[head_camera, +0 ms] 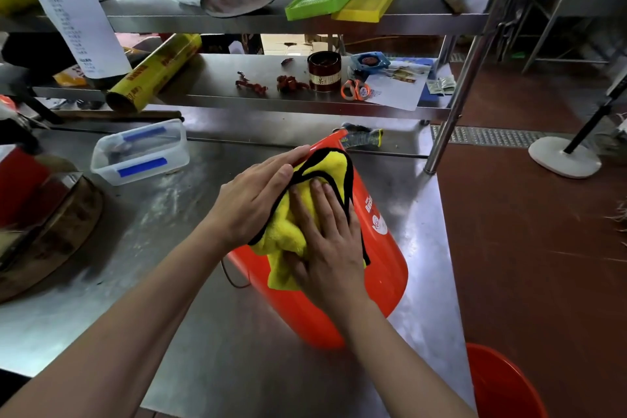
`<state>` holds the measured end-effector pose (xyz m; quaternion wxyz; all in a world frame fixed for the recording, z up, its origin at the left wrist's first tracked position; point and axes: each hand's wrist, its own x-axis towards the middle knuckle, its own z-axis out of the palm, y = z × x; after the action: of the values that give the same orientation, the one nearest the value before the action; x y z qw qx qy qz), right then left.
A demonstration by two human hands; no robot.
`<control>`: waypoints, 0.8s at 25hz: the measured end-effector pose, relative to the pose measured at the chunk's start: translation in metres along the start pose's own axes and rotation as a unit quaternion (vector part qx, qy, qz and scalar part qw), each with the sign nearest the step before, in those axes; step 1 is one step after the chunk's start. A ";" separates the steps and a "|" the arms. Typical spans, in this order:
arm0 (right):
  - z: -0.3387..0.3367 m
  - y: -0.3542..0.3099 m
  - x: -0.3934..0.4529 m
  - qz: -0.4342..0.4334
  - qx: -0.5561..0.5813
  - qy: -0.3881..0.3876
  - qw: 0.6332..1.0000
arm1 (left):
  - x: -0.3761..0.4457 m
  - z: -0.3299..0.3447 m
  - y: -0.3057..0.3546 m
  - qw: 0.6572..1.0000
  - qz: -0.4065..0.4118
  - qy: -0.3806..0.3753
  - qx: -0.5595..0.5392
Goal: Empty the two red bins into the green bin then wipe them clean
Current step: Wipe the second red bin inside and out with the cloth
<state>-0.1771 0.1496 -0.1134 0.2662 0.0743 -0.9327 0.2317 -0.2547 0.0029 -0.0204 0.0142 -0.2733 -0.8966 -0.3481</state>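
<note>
A red bin lies on its side on the steel table, its wide mouth toward me. A yellow cloth with black trim is spread over its upper side. My right hand presses flat on the cloth, fingers spread. My left hand rests on the bin's far end, its fingers on the cloth's edge. A second red bin stands on the floor at the lower right, only partly in view. No green bin is in view.
A clear plastic box with blue clips sits left of the bin. A round wooden block is at the far left. A low shelf behind holds a yellow roll, dried chillies, a tin and scissors. A steel post stands at the right.
</note>
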 end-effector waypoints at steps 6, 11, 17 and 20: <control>0.006 0.024 -0.040 0.031 -0.001 -0.025 0.999 | -0.004 -0.013 -0.021 0.996 -0.080 0.035 -0.008; 0.006 0.052 -0.091 0.053 0.016 -0.034 0.998 | -0.009 -0.016 -0.032 0.995 -0.088 0.050 0.001; 0.004 0.052 -0.093 0.097 0.037 -0.041 0.994 | -0.005 -0.016 -0.033 0.995 -0.089 0.044 0.004; 0.003 0.046 -0.074 0.092 0.041 -0.035 0.994 | -0.007 -0.016 -0.035 0.996 -0.083 0.043 -0.002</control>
<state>-0.1280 0.1895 -0.1726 0.2076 0.0075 -0.9341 0.2903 -0.2687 -0.0315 -0.0312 0.0236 -0.1825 -0.9142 -0.3611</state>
